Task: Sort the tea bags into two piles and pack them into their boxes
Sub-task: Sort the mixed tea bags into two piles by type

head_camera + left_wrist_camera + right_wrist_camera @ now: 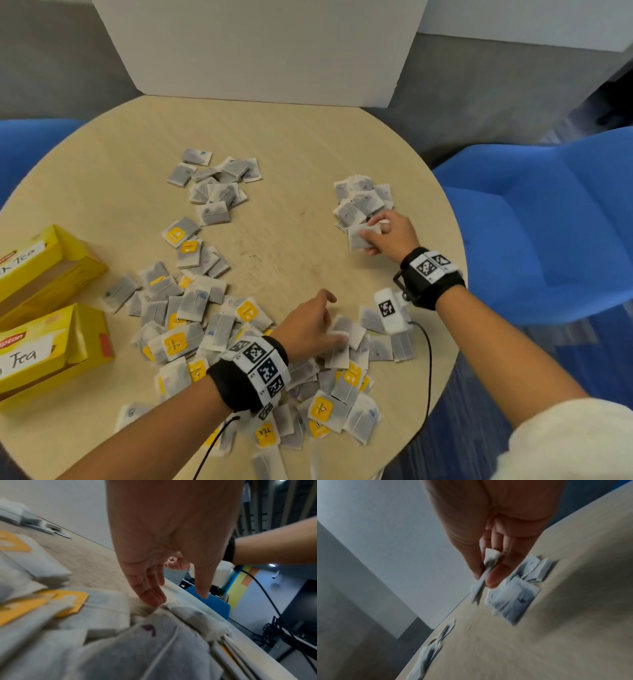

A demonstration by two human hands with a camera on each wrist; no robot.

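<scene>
A mixed heap of tea bags (219, 332), some with yellow tags, covers the table's near side. My left hand (334, 322) rests on its right part, straight fingertips (152, 600) touching a grey tea bag (181, 609), thumb held apart. A sorted pile (212, 185) lies at the back centre and another pile (363, 198) at the right. My right hand (373, 236) pinches one tea bag (359, 238) between thumb and fingers just at the right pile's near edge; the pinched tea bag (477, 591) shows blurred in the right wrist view. Two open yellow boxes (78, 250) (41, 356) stand at the left.
The round wooden table (291, 144) has bare room at its middle and back. Blue chairs (548, 222) (27, 147) stand on both sides. A white panel (260, 48) stands behind the table. A black cable (428, 370) hangs from the right wrist camera (390, 310).
</scene>
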